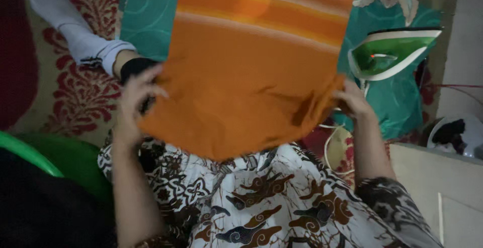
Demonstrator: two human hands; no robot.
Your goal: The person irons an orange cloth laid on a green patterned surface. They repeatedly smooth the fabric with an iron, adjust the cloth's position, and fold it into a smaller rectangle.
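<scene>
An orange cloth [246, 72] with paler stripes near its far end is held up over my lap. My left hand [135, 99] pinches its left edge, fingers curled on the fabric. On the other side my right hand [352, 99] grips the right edge, partly hidden behind the cloth. Under the cloth lies a teal patterned sheet [397, 102] spread on the floor. A green and white clothes iron [390, 51] stands on that sheet, just beyond my right hand.
My foot in a white sock [75, 29] rests on a red and cream carpet [85, 92] at the left. A green plastic tub [60, 160] sits by my left knee. A pale box [437, 187] and a white bowl-like object [455, 134] are at the right.
</scene>
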